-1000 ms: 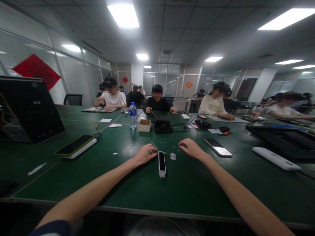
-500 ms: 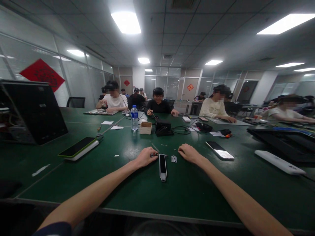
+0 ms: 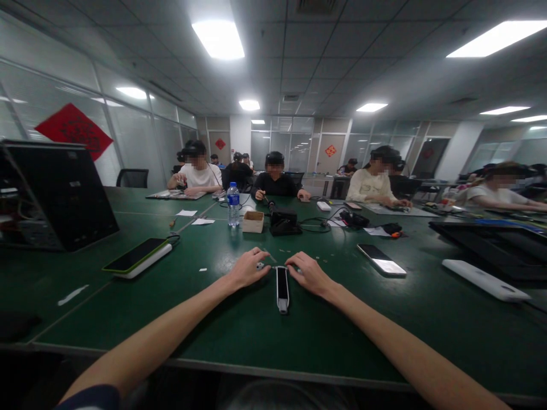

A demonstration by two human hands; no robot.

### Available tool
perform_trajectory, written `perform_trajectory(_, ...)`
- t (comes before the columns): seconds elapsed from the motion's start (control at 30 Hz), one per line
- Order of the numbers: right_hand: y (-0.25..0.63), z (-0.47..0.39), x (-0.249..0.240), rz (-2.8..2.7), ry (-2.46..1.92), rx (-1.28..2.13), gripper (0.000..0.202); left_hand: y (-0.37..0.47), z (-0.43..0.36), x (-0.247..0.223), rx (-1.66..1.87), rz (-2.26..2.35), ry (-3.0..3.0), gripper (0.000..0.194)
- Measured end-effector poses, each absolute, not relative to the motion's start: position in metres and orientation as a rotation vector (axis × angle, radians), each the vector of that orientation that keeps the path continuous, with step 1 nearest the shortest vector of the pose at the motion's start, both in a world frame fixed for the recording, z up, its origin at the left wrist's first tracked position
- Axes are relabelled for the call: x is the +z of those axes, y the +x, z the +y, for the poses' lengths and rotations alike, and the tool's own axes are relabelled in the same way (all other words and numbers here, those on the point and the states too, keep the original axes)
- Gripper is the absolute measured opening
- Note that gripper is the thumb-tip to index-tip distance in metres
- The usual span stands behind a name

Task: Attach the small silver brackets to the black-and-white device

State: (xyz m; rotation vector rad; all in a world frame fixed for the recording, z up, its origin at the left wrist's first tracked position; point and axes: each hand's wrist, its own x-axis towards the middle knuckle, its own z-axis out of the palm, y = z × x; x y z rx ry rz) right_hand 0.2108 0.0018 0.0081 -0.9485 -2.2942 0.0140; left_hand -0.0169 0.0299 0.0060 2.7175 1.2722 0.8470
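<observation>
A slim white handheld device with a long black screen [image 3: 282, 285] lies on the green table, its narrow end towards me. My left hand [image 3: 249, 269] rests just left of its far end, thumb and forefinger apart. Between them sits a small grey part [image 3: 260, 266], too small to name. On the other side, my right hand [image 3: 311, 274] has its fingers stretched towards the device's top edge, thumb and forefinger slightly apart. Whether those fingertips touch the device I cannot tell. The small grey plate is mostly hidden by my right hand.
Tiny bits [image 3: 318, 258] lie beyond my right hand. Further off stand a water bottle [image 3: 233, 205], a small box [image 3: 253, 222] and a black tool stand [image 3: 284, 222]. Phones [image 3: 382, 261] [image 3: 137, 256] lie to both sides. A computer case [image 3: 60, 196] stands left; co-workers sit across.
My right hand has moved left, over the small grey plate, to the device's top end. My left fingers have spread apart around the small grey part they were closed on.
</observation>
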Motion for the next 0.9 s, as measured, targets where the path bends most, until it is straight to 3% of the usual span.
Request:
perform_trajectory(0.23, 0.198, -0.007, 0.002, -2.068, -0.949, 0.252, 0.012, 0.008, 0.006, 0.008, 1.093, 0.996, 2.492, 0.012)
perform_trajectory(0.43, 0.195, -0.008, -0.001, -1.962, -0.962, 0.393, 0.01, 0.009, 0.004, 0.009, 1.112, 0.947, 2.375, 0.014)
perform_trajectory(0.9, 0.206, 0.002, 0.0, -2.072, -1.032, 0.175, 0.015, 0.0, 0.014, 0.013, 1.048, 0.969, 2.503, 0.013)
